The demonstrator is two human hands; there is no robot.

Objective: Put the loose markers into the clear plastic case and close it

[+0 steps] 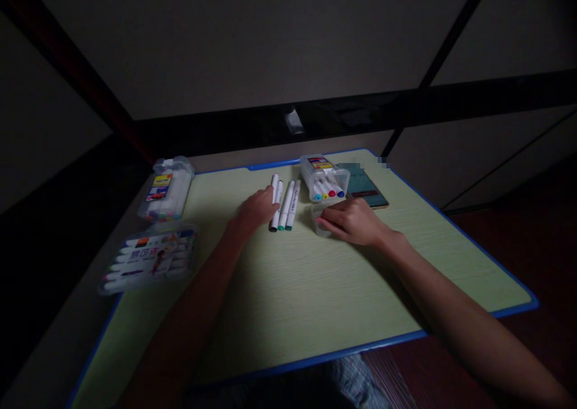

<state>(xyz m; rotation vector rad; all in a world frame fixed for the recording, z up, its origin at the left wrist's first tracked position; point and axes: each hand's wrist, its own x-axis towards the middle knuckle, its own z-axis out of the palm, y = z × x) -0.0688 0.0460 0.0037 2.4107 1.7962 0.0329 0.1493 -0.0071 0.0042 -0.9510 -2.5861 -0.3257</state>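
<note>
Left hand (259, 207) curled against slim white dark-ended marker (274, 219), grip unclear; right hand (354, 221) pinching clear plastic tub (317, 211). Sideways nudge could roll marker away.

Loose markers (287, 206) lie left of the rightmost case (323, 175).

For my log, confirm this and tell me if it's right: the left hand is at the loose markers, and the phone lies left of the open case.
Not quite: the head view shows the phone lying right of the open case, not left. The left hand is at the loose markers, as you said.
</note>
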